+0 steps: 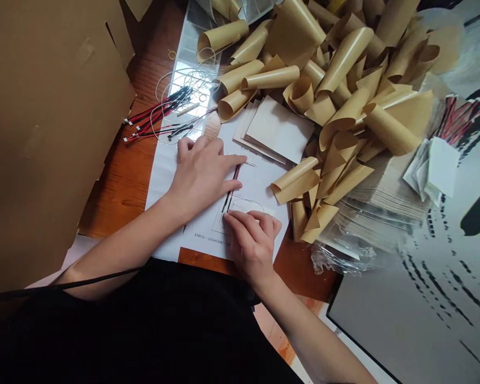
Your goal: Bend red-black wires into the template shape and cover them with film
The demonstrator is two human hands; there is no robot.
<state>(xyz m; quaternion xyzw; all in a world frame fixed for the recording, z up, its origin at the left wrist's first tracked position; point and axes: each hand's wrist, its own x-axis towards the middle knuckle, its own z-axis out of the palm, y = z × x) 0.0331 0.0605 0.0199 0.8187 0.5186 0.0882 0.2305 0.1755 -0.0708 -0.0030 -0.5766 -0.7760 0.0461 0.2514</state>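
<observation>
A short red-and-black wire cable [231,194] lies lengthwise on a white printed sheet [200,216] that shows an outline drawing and lettering. My left hand [200,173] rests on the sheet, fingers apart, its index fingertip beside the cable's far end and its thumb beside the wires. Nothing is gripped in it. My right hand [254,240] is closed in a pinch at the cable's near black tips; its other fingers are curled. A thin clear strip [250,164] lies by the left index fingertip.
Bundled red-and-black cables [160,114] and loose pale thread lie at the upper left. A stack of cream cards [278,128] sits beyond my hands. Curled brown paper pieces [272,77] heap up behind and to the right. A cardboard box [44,117] stands left.
</observation>
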